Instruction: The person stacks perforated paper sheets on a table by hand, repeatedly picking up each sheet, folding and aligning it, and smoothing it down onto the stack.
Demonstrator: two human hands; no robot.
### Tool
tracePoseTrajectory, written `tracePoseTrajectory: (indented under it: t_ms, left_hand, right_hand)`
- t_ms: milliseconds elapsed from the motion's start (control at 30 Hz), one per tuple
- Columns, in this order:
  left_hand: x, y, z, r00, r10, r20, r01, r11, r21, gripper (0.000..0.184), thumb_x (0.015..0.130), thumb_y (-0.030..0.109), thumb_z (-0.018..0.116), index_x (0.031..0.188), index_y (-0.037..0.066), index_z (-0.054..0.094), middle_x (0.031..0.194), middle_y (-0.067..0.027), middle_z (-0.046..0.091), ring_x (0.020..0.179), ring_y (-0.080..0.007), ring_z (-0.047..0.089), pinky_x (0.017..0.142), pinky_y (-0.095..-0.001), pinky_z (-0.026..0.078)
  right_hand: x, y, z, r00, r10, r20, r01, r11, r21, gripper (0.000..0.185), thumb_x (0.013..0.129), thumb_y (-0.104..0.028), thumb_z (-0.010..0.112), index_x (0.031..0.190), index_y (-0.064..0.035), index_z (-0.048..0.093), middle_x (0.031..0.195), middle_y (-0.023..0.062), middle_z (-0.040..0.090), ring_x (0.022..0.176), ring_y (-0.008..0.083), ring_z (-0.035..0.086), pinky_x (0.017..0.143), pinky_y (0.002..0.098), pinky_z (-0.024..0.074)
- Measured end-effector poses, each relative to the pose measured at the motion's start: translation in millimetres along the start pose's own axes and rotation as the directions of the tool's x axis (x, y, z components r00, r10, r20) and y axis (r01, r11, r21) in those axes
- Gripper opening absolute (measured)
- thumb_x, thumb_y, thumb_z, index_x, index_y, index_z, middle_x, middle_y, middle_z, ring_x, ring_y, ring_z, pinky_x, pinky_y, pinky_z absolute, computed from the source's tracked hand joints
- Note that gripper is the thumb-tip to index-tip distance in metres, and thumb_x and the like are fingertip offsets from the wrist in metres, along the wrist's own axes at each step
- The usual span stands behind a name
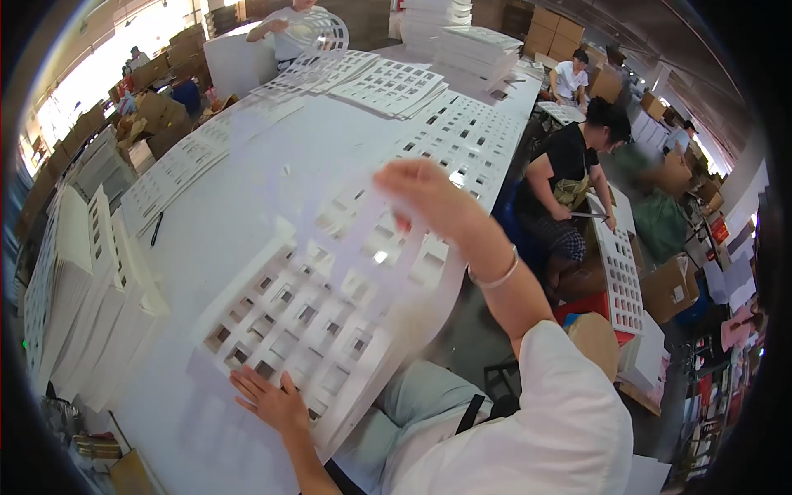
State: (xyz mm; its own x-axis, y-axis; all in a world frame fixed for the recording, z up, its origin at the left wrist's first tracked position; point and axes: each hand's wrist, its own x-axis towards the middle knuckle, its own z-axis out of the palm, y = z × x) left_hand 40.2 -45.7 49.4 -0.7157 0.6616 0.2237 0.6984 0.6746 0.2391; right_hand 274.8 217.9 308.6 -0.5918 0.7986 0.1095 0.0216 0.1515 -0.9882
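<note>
A stack of white sheets with rows of rectangular cut-outs lies on the white table at its near edge. My left hand rests on the stack's lower left edge, fingers spread and nothing gripped. Above the stack's far right part, my right hand is raised with its fingers closed on a thin white cut-out sheet. That sheet hangs toward the table and is blurred by motion. A metal bracelet circles my right wrist.
More cut-out sheets lie at the table's far side, and upright stacks stand at the left. A black pen lies nearby. A seated co-worker handles sheets at the right; another person stands at the far end.
</note>
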Motion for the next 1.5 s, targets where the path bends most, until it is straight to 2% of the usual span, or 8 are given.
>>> tracePoseTrajectory:
  t_ms: [267,500,867,967,1067,1200,1333,1500]
  left_hand:
    - [-14,-22,4,0.928,0.225,-0.295,-0.337,0.847,-0.412,0.034,0.102,0.015,0.047,0.131,-0.002,0.048,0.128,-0.0218,0.054,0.122,-0.0357,0.048,0.106,-0.0509,0.031]
    - [5,-45,-5,0.963,-0.128,0.238,0.246,0.051,-0.968,0.059,0.107,0.05,0.033,0.115,0.0,0.063,0.101,-0.0075,0.067,0.094,-0.0163,0.057,0.083,-0.0345,0.044]
    - [21,-51,5,0.953,-0.246,0.177,0.274,0.449,-0.85,0.035,0.103,0.025,0.056,0.086,-0.006,0.061,0.075,-0.0059,0.059,0.068,-0.0128,0.051,0.062,-0.0318,0.045]
    - [23,-53,1,0.942,-0.268,0.202,0.301,0.408,-0.862,0.03,0.102,0.02,0.058,0.086,-0.006,0.059,0.074,-0.0067,0.059,0.067,-0.0115,0.052,0.059,-0.0308,0.046]
    - [23,-43,-4,0.926,-0.299,0.229,0.321,0.31,-0.895,0.023,0.101,0.015,0.059,0.095,-0.007,0.058,0.081,-0.0099,0.063,0.072,-0.0128,0.058,0.061,-0.0305,0.051]
    - [23,-46,3,0.924,-0.313,0.22,0.316,0.301,-0.9,0.025,0.101,0.011,0.058,0.117,-0.008,0.054,0.098,-0.0167,0.067,0.083,-0.0192,0.066,0.067,-0.0321,0.056]
    - [23,-45,-2,0.944,-0.282,0.169,0.279,0.414,-0.867,0.03,0.1,0.009,0.056,0.127,-0.005,0.052,0.111,-0.0181,0.066,0.092,-0.0228,0.067,0.074,-0.034,0.056]
    - [22,-51,6,0.939,-0.304,0.163,0.277,0.382,-0.882,0.038,0.1,0.01,0.057,0.133,-0.006,0.047,0.112,-0.0218,0.065,0.092,-0.0246,0.067,0.073,-0.0333,0.055]
  right_hand:
    - [77,163,-37,0.976,0.029,-0.217,-0.153,0.796,-0.586,0.043,0.095,-0.039,0.061,0.083,0.0013,0.07,0.074,0.0098,0.069,0.065,0.0205,0.065,0.062,0.0373,0.0525]
    - [79,258,3,0.936,-0.283,-0.208,-0.137,0.252,-0.958,0.035,0.096,-0.035,0.057,0.098,-0.0031,0.071,0.103,0.0131,0.065,0.103,0.0294,0.059,0.086,0.0462,0.0467]
    - [72,289,20,0.925,-0.36,-0.121,-0.101,0.074,-0.992,0.034,0.089,-0.024,0.057,0.112,-0.0007,0.064,0.119,0.0154,0.059,0.112,0.0308,0.053,0.092,0.0476,0.0422]
    - [58,248,28,0.959,-0.212,-0.187,-0.108,0.337,-0.935,0.034,0.085,-0.022,0.065,0.113,-0.0029,0.061,0.121,0.0172,0.057,0.114,0.0328,0.052,0.094,0.0491,0.0415]
    - [42,234,55,0.821,-0.554,-0.138,0.179,0.48,-0.859,0.035,0.079,-0.016,0.072,0.11,-0.0054,0.059,0.119,0.017,0.057,0.115,0.0343,0.051,0.093,0.0499,0.0413]
    - [-19,181,118,0.803,-0.572,0.166,0.554,0.616,-0.56,0.036,0.079,-0.015,0.07,0.111,-0.0085,0.055,0.124,0.014,0.053,0.115,0.0342,0.051,0.094,0.0472,0.0416]
    - [-109,178,178,0.479,-0.667,0.571,0.86,0.487,-0.154,0.061,0.079,-0.023,0.075,0.132,-0.0026,0.052,0.14,0.022,0.047,0.136,0.0391,0.041,0.117,0.0551,0.0262]
    - [-147,229,200,0.424,-0.556,0.715,0.834,0.548,-0.068,0.082,0.078,-0.03,0.078,0.143,0.0011,0.039,0.149,0.0233,0.039,0.146,0.0398,0.029,0.121,0.0584,0.0176]
